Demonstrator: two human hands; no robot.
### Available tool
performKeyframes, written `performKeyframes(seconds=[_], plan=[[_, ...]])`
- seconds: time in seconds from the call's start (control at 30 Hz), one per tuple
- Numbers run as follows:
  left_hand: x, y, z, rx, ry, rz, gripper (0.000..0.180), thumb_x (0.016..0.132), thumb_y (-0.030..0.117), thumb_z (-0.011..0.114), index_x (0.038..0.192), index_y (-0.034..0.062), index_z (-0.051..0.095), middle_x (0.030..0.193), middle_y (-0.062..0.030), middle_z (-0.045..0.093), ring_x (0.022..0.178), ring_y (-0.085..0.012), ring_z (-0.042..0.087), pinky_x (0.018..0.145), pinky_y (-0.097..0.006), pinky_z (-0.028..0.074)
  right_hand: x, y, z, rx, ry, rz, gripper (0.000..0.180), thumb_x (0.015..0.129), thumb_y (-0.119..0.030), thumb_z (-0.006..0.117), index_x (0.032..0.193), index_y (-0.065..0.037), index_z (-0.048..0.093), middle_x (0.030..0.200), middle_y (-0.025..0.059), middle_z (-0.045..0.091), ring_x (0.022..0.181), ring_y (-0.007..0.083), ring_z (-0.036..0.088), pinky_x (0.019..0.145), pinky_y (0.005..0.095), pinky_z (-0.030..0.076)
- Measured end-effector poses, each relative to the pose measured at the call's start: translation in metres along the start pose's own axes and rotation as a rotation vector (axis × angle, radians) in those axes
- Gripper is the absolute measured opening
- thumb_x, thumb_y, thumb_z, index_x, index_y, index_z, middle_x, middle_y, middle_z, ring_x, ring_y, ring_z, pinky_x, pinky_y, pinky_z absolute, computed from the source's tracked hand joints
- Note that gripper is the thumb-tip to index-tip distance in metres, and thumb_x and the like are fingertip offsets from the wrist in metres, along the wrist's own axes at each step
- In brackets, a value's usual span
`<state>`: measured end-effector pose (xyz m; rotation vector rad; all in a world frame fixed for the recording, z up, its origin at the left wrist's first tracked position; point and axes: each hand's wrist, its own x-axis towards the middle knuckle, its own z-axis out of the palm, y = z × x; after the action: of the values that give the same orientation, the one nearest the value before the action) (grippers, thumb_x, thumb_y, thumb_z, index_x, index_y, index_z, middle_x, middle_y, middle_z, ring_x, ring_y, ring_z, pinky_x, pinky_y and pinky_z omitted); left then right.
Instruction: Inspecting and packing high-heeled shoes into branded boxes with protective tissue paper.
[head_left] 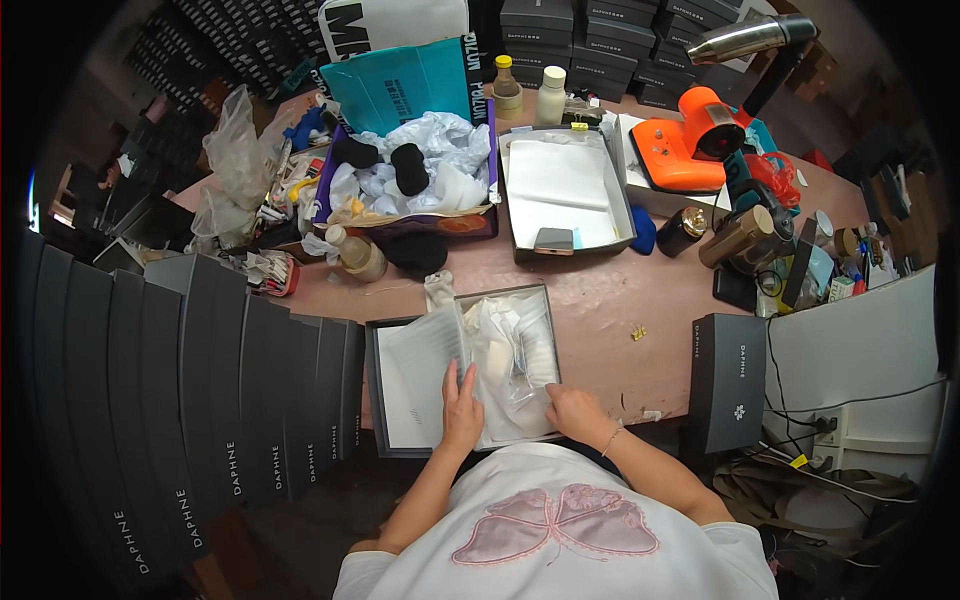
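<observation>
An open dark grey shoebox (551,318) lies in front of me, and its lid or second tray (376,350), lined with white paper, sits against its left side. Inside the box is a crumpled clear plastic bag (515,345) around pale items that I cannot identify. A translucent wrapping sheet (432,340) leans across the left part. My left hand (462,412) reaches over the seam between the two halves, two fingers stretched apart by the sheet's lower edge. At the box's right wall, my right hand (577,411) has its fingers curled by the bag's edge; what they hold is hidden.
Tall stacks of grey shoeboxes (210,370) flank the left; another shoebox (727,380) stands right. Behind are a purple carton (470,226) of crumpled wrapping, a paper-lined tray (625,235), bottles (551,97) and an orange stand (668,155) with a hot-air blower. Cables hang at right.
</observation>
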<state>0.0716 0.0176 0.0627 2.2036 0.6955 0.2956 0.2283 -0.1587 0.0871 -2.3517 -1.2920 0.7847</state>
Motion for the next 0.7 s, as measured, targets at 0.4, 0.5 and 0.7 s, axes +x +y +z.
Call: performKeyframes(seconds=[0.4, 0.5, 0.7], plan=[[0.035, -0.031, -0.007, -1.075, -0.064, -0.587, 0.019, 0.094, 0.01, 0.055, 0.112, 0.003, 0.053, 0.098, -0.0054, 0.063, 0.081, -0.0096, 0.06, 0.069, -0.023, 0.051, 0.006, -0.037, 0.059, 0.07, 0.2, 0.034, 0.031, 0.079, -0.026, 0.069, 0.094, 0.001, 0.065, 0.082, 0.0126, 0.065, 0.077, 0.0296, 0.064, 0.067, 0.0399, 0.05], [0.04, -0.019, -0.022, -1.126, -0.03, -0.672, 0.018, 0.094, 0.008, 0.053, 0.111, 0.0029, 0.052, 0.097, -0.0071, 0.063, 0.082, -0.0126, 0.061, 0.07, -0.025, 0.052, 0.02, -0.043, 0.091, -0.418, 0.334, -0.009, 0.033, 0.072, -0.036, 0.071, 0.084, -0.006, 0.064, 0.081, 0.0098, 0.062, 0.081, 0.0266, 0.061, 0.067, 0.0412, 0.046], [0.052, -0.016, -0.043, -1.296, 0.115, -0.615, 0.018, 0.094, 0.007, 0.05, 0.112, 0.0029, 0.051, 0.101, -0.0088, 0.062, 0.085, -0.0153, 0.06, 0.071, -0.029, 0.052, 0.035, -0.046, 0.053, 0.008, -0.164, 0.187, 0.032, 0.08, -0.028, 0.062, 0.098, -0.001, 0.062, 0.1, 0.0137, 0.066, 0.093, 0.0264, 0.063, 0.076, 0.0386, 0.048]])
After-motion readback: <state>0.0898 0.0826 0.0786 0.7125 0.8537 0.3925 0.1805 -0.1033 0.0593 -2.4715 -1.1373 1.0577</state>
